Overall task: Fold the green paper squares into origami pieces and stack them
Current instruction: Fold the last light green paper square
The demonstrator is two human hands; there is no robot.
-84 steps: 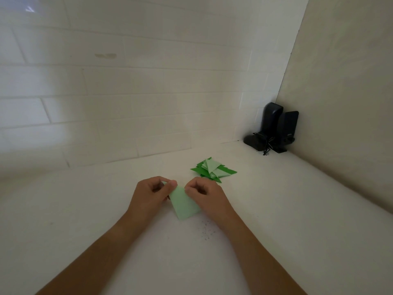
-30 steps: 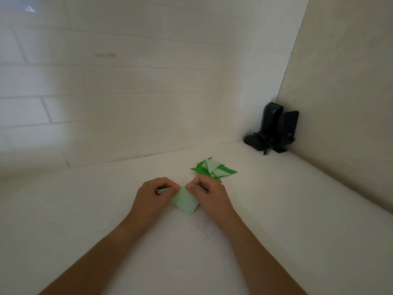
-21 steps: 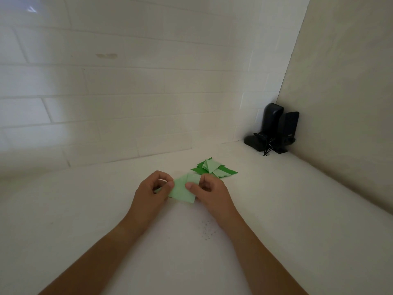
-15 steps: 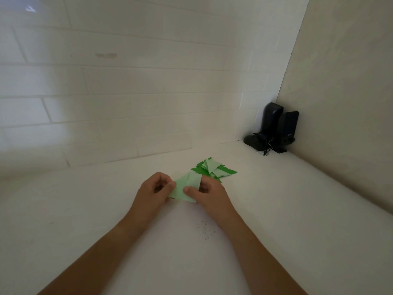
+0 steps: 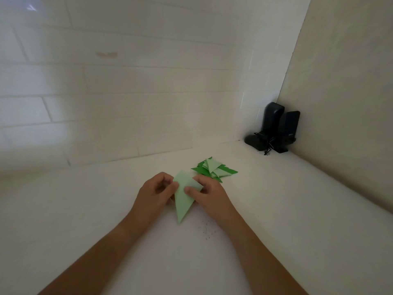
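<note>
I pinch the pale green folded paper kite (image 5: 183, 199) between my left hand (image 5: 153, 195) and right hand (image 5: 209, 193). Its long point aims toward me; the green pile of folded pieces (image 5: 213, 170) sits just past my right hand.

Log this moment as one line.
step: folding | both hands pinch light green paper | folded pile behind | stacking pending

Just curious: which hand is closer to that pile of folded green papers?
Right. The right hand sits just before the pile, almost touching; the left hand lies farther left.
</note>
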